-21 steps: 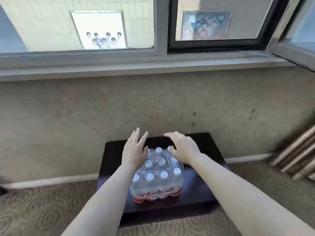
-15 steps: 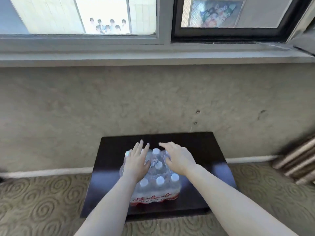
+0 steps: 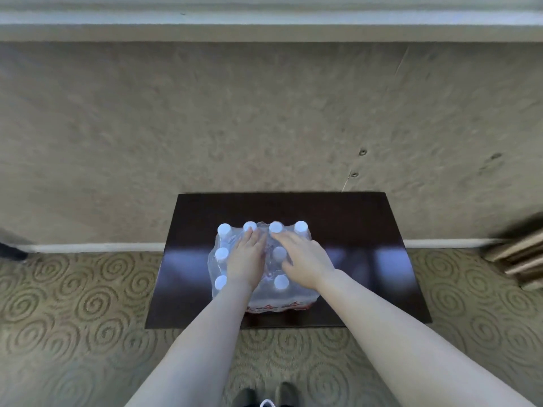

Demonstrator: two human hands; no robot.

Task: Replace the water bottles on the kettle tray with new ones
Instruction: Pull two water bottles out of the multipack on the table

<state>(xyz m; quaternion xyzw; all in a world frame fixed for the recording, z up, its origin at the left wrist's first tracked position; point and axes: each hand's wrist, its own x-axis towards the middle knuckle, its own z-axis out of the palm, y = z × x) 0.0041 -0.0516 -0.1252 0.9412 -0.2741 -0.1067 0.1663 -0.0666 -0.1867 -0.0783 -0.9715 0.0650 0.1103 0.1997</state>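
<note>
A shrink-wrapped pack of water bottles (image 3: 279,296) with white caps and a red label stands upright on a dark low table (image 3: 367,259), left of the table's middle. My left hand (image 3: 245,259) lies flat on top of the pack, fingers pointing at the far row of caps. My right hand (image 3: 305,259) rests beside it on the pack's right half, fingers spread over the wrap. Neither hand visibly grips the plastic. No kettle tray is in view.
The table stands against a beige wall under a window sill (image 3: 264,27). Patterned carpet (image 3: 73,304) surrounds it. A radiator-like ribbed object (image 3: 520,259) is at the right edge, and a dark thing (image 3: 11,251) is at the left. My shoes (image 3: 264,398) show at the bottom.
My head has tilted down, so the window has left the view. Both hands have drawn back from the pack's far edge and settled on its top.
</note>
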